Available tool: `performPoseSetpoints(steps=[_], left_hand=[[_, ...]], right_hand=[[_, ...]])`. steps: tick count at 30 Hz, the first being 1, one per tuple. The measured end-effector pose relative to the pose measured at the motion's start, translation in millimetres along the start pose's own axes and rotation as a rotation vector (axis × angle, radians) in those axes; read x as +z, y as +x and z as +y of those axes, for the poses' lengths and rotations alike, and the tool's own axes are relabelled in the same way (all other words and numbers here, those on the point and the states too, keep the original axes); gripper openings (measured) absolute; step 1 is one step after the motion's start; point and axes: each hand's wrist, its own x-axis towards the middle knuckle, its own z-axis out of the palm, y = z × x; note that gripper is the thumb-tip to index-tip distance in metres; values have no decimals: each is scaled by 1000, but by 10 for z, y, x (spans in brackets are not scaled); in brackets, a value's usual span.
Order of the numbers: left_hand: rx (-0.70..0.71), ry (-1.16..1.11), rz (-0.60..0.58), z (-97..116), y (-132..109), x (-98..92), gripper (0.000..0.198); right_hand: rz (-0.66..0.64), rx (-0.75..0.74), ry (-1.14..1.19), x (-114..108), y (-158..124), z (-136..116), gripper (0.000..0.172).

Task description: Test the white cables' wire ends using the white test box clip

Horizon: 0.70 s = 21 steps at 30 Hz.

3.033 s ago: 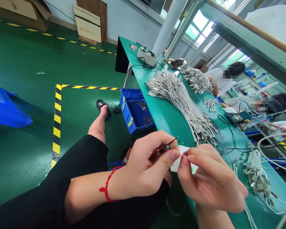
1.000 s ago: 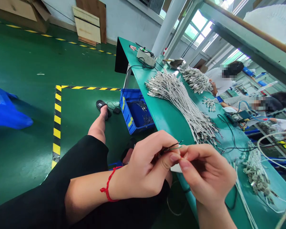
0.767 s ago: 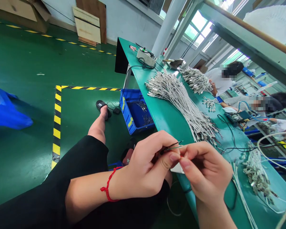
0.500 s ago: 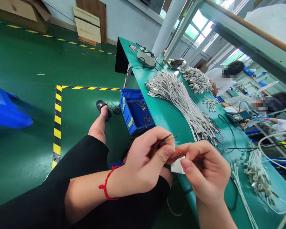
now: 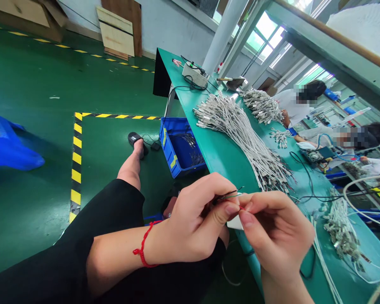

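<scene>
My left hand (image 5: 193, 221), with a red string bracelet (image 5: 143, 240) on its wrist, pinches thin black and green wires (image 5: 228, 196) between thumb and fingers. My right hand (image 5: 274, 232) meets it from the right, its thumb and fingers closed around a white plastic housing (image 5: 234, 223). Most of that housing is hidden behind my right hand. A thin red wire shows by my right fingertips. The wires run into the gap between my hands, and their exact join with the housing is hidden.
Large bundles of white cables (image 5: 240, 139) with metal connectors lie on the green workbench (image 5: 215, 160). A blue crate (image 5: 177, 145) stands below its edge. My bare foot (image 5: 137, 147) rests near a black foot pedal (image 5: 133, 137). Co-workers (image 5: 294, 101) sit further along.
Since half a second ago, both hands have shifted slightly right and down with the wires. Over the earlier frames, my right hand has come to cover more of the white housing.
</scene>
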Motion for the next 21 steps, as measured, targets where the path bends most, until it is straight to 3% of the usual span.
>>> performPoseSetpoints(steps=[7, 11, 21], left_hand=[[6, 28, -6, 12, -21, 28, 3], [23, 6, -12, -34, -11, 5, 4], [368, 201, -44, -73, 63, -109, 8]], right_hand=[[5, -40, -56, -39, -31, 30, 23], [17, 1, 22, -30, -32, 7, 18], [-112, 330, 316, -79, -17, -140, 6]])
